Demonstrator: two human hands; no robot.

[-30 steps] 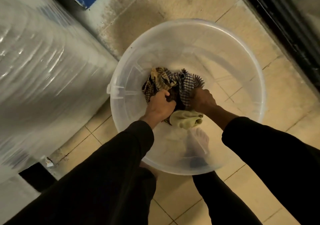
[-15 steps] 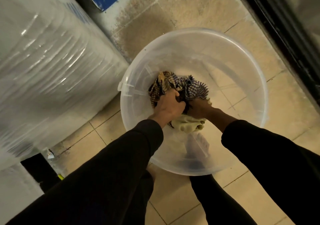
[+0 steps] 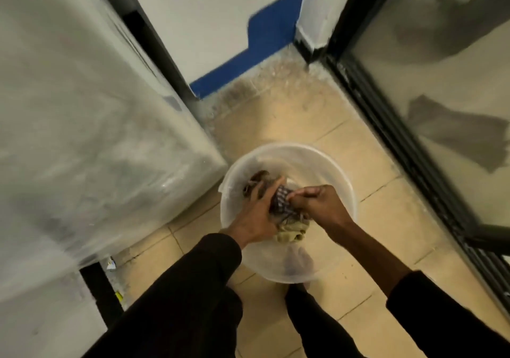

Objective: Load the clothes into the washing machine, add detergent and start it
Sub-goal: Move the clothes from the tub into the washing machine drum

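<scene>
Bucket (image 3: 342, 181): translucent plastic, smooth. Clothes (image 3: 284, 206): checked woven cloth, matt. Floor (image 3: 386, 247): beige tile, dull. Machine (image 3: 96, 137): film-wrapped, glossy.

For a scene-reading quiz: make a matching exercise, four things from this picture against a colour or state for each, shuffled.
Things:
1. bucket
2. left hand
3. painted wall patch
4. floor tiles

States:
A. blue
B. beige
C. clear plastic, on the floor
D. grips the clothes

Pairs: 1-C, 2-D, 3-A, 4-B
</scene>
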